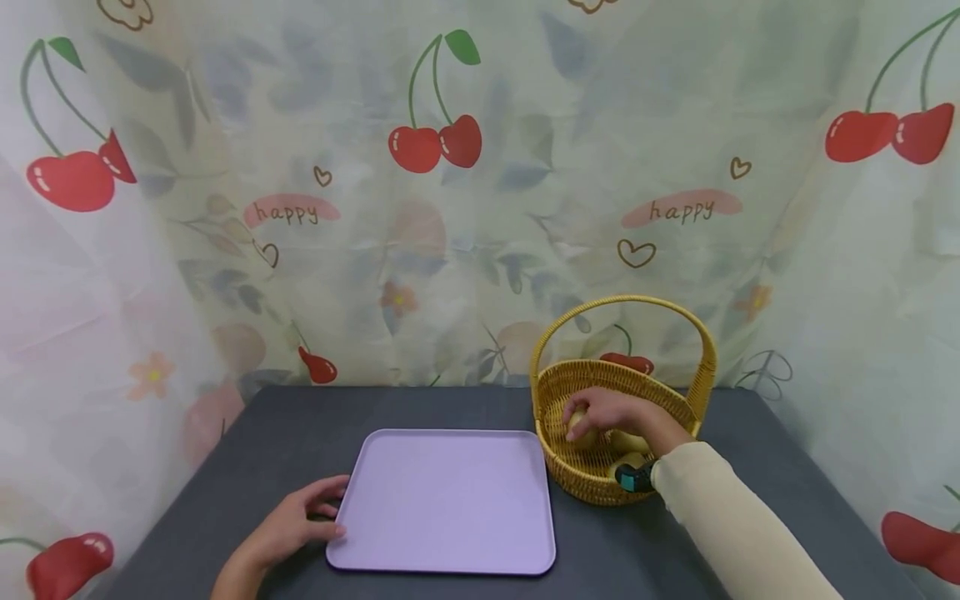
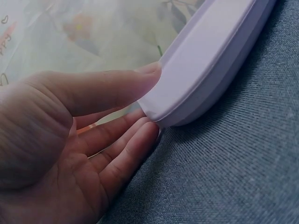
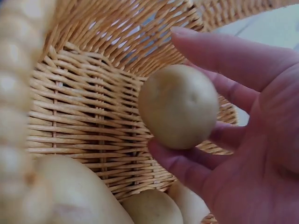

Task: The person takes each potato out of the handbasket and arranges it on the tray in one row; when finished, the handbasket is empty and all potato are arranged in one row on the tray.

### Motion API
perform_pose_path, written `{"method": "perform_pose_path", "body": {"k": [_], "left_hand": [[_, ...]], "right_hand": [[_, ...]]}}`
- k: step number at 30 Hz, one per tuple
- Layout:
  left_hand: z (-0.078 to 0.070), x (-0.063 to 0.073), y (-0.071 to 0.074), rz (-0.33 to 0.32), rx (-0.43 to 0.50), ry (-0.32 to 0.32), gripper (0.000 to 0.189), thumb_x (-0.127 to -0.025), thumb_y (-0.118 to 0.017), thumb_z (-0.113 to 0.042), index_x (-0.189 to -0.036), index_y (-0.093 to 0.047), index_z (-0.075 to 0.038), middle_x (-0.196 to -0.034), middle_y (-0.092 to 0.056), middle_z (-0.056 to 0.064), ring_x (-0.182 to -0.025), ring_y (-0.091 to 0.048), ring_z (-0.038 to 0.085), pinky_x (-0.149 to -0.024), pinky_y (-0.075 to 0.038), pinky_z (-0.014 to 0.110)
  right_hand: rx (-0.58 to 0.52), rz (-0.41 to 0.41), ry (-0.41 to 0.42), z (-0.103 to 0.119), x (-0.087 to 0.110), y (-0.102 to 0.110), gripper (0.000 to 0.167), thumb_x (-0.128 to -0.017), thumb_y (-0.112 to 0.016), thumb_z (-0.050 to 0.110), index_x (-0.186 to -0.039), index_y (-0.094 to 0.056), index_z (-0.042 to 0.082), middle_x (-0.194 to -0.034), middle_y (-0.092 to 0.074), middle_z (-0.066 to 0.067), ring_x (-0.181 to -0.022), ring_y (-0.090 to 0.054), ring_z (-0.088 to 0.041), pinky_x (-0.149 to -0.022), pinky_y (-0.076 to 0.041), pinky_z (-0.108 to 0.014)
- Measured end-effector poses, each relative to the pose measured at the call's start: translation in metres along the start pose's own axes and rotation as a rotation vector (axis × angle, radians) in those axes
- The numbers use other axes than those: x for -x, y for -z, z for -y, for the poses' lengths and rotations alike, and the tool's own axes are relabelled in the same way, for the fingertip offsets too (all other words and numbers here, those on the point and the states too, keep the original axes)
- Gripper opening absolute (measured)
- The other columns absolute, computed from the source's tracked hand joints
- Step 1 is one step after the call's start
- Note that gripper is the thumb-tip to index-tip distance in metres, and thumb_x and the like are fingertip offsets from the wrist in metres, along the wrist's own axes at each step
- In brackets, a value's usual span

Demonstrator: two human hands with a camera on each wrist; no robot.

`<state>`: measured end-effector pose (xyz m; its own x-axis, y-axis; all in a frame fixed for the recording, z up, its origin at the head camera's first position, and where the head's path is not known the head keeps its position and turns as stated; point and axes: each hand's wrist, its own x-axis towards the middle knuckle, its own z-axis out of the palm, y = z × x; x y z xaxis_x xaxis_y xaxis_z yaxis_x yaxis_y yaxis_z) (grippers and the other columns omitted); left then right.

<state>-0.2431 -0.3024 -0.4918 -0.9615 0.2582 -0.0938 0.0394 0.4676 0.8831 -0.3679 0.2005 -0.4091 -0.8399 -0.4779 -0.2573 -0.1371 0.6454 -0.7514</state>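
Note:
On the dark table lies a lilac rectangular tray (image 1: 442, 500), its inside bare. My left hand (image 1: 296, 521) grips its left edge; in the left wrist view the thumb (image 2: 117, 86) lies on the tray's rim (image 2: 187, 79), with the fingers below and outside it. Inside a wicker basket (image 1: 600, 492) to the right, my right hand (image 1: 607, 412) holds a round, yellowish potato (image 3: 180, 107). The fingers curl behind and under it, while the thumb stands over it. More potatoes (image 3: 154, 207) sit lower in the basket, partly hidden by my wrist in the head view.
The basket's tall arched handle (image 1: 626, 300) rises over my right forearm. The basket stands close against the tray's right edge. Behind the dark grey tabletop (image 1: 450, 408) hangs a curtain (image 1: 480, 250) printed with cherries, with further curtain at both sides.

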Motion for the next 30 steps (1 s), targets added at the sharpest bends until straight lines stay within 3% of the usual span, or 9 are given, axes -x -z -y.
{"method": "perform_pose_path", "body": {"k": [8, 13, 23, 30], "left_hand": [[0.0, 0.003, 0.001, 0.0, -0.012, 0.011, 0.074, -0.078, -0.08, -0.012, -0.14, -0.045, 0.007, -0.126, -0.057, 0.02, -0.1, -0.057, 0.026, -0.08, -0.047, 0.033], [0.0, 0.003, 0.001, 0.003, -0.042, -0.001, 0.072, -0.077, -0.081, -0.01, -0.138, -0.048, 0.007, -0.126, -0.058, 0.02, -0.1, -0.058, 0.026, -0.08, -0.047, 0.032], [0.002, 0.004, 0.001, 0.02, -0.044, -0.048, 0.071, -0.075, -0.08, -0.007, -0.137, -0.049, 0.008, -0.128, -0.056, 0.023, -0.101, -0.057, 0.028, -0.078, -0.046, 0.027], [0.003, 0.003, 0.002, 0.032, -0.04, -0.05, 0.07, -0.076, -0.079, -0.006, -0.137, -0.048, 0.009, -0.125, -0.057, 0.022, -0.101, -0.057, 0.029, -0.077, -0.046, 0.026]], "right_hand": [[0.016, -0.078, 0.209, 0.009, 0.017, 0.002, 0.032, -0.08, -0.077, 0.008, -0.109, -0.064, 0.002, -0.1, -0.058, -0.011, -0.081, -0.054, -0.023, -0.074, -0.049, -0.048], [-0.025, -0.141, 0.268, 0.02, 0.035, -0.006, 0.041, -0.084, -0.076, 0.015, -0.121, -0.062, 0.005, -0.109, -0.058, -0.012, -0.086, -0.055, -0.026, -0.076, -0.049, -0.049], [-0.211, -0.202, 0.332, 0.039, 0.054, -0.046, 0.052, -0.083, -0.078, 0.014, -0.128, -0.057, 0.0, -0.114, -0.057, -0.018, -0.092, -0.063, -0.027, -0.075, -0.052, -0.044], [-0.141, -0.207, 0.393, 0.049, 0.042, -0.081, 0.055, -0.08, -0.08, 0.018, -0.129, -0.058, 0.006, -0.119, -0.057, -0.013, -0.093, -0.061, -0.026, -0.071, -0.052, -0.033]]}}
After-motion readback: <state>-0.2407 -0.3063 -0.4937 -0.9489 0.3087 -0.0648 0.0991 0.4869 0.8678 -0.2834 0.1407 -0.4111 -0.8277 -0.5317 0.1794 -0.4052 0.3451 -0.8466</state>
